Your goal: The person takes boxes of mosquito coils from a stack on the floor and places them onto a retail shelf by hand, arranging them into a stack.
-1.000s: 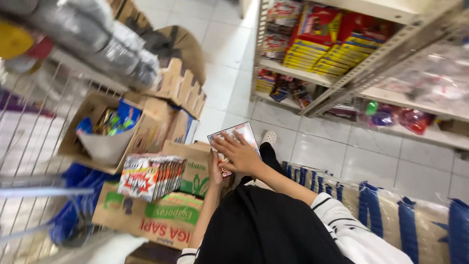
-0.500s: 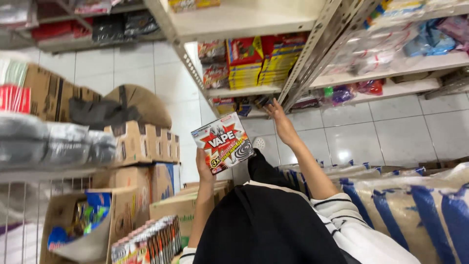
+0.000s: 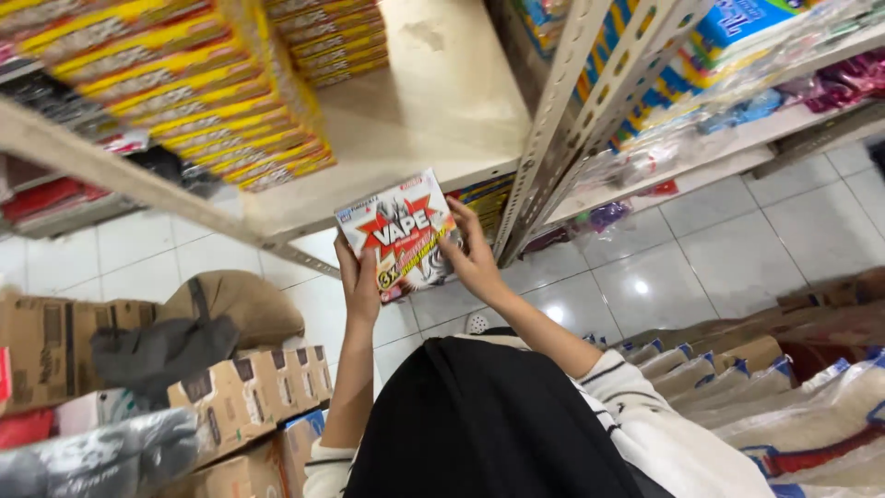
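Fingers (image 3: 356,267) of both hands clasp the flat red-and-white box (image 3: 398,231) between them.

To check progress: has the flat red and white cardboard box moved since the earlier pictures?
Yes. The flat red and white cardboard box, held by both hands, has gone up from the brown cartons to the edge of the cream metal shelf.

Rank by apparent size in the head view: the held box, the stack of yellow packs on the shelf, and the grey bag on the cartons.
1. stack of yellow packs
2. grey bag
3. box, held up by both hands; looks close to the bag, so unsure.
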